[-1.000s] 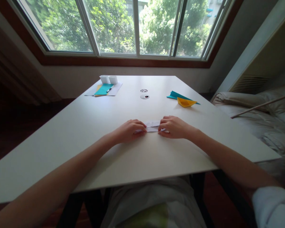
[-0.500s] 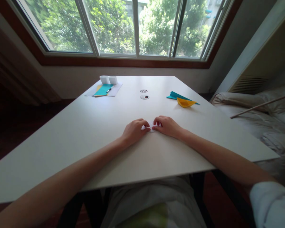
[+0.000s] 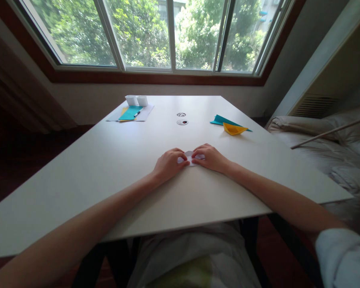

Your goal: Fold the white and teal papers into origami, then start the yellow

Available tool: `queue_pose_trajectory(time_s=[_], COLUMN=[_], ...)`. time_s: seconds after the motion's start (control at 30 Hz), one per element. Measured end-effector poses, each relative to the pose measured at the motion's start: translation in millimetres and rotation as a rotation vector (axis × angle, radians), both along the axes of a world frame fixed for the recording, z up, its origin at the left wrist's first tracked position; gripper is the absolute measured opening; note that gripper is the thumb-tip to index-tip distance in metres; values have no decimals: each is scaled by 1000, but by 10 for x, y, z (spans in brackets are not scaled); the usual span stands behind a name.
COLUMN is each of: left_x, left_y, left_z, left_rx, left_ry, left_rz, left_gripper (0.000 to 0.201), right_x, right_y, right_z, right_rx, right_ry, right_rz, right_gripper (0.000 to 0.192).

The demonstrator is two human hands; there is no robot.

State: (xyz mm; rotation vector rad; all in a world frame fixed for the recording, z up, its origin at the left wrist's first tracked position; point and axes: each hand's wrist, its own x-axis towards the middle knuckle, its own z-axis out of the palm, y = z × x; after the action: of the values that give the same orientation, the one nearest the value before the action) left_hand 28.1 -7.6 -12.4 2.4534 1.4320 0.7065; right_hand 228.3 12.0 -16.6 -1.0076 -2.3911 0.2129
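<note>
A small piece of folded white paper (image 3: 189, 158) lies on the white table between my hands, low against the tabletop. My left hand (image 3: 171, 161) grips its left side, thumb below and fingers curled over the top. On the right side my right hand (image 3: 209, 157) pinches the same paper with thumb and forefinger. Both hands cover much of the paper, so its full folded shape is hidden. Its white middle and a bit of the far edge show in the gap between my fingertips.
Beyond my right hand sit a yellow paper boat (image 3: 234, 129) and a teal folded paper plane (image 3: 225, 121). At the far left are teal paper (image 3: 130, 113), yellow and white sheets, a pen (image 3: 138, 112) and two white containers (image 3: 136, 101). Round cable-hole fittings (image 3: 182, 122) interrupt the tabletop (image 3: 120, 156).
More of the white paper shows between my hands, its far part standing out above the fingertips. My right fingers have shifted slightly up and left.
</note>
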Motion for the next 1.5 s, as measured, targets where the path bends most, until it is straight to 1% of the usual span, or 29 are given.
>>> queue_pose_trajectory(time_s=[0.13, 0.23, 0.3, 0.37, 0.5, 0.6, 0.67, 0.73, 0.9, 1.03, 1.17, 1.33, 1.43, 1.5], left_x=[-3, -5, -6, -4, 32, 83, 114, 135, 152, 152, 155, 175, 150, 100], left_y=[-11, -29, -48, -75, -134, -163, -173, -178, -199, -221, -237, -284, -301, -287], left_z=[-2, 14, 29, 46, 82, 98, 105, 114, 156, 178, 183, 193, 203, 211], left_rx=[30, 64, 93, 130, 248, 328, 337, 323, 284, 277, 280, 309, 314, 304], left_ry=[40, 110, 149, 206, 395, 526, 599, 643, 615, 617, 624, 633, 629, 609], left_rz=[23, 65, 63, 18, -94, -152, -181, -179, -117, -57, 2, 45, 81, 75], left_gripper=[21, 21, 22, 22, 27, 22, 18, 16, 23, 27, 29, 30, 34, 37], right_x=[-3, -2, 5, 13, 12, -16, -42, -67, -109, -107, -81, -49, -26, -3], right_y=[-21, -53, -67, -76, -94, -127, -160, -196, -267, -302, -325, -334, -322, -297], right_z=[5, 24, 35, 43, 66, 90, 107, 126, 202, 264, 292, 289, 265, 240], right_rx=[34, 32, 40, 65, 109, 130, 139, 143, 121, 97, 90, 77, 91, 100], right_ry=[-17, -45, -77, -126, -181, -245, -315, -389, -501, -533, -552, -564, -542, -503], right_rz=[-16, -38, -22, 20, 76, 83, 72, 45, -76, -177, -245, -295, -291, -279], right_gripper=[14, 20, 20, 17, 21, 23, 24, 24, 26, 31, 34, 38, 37, 36])
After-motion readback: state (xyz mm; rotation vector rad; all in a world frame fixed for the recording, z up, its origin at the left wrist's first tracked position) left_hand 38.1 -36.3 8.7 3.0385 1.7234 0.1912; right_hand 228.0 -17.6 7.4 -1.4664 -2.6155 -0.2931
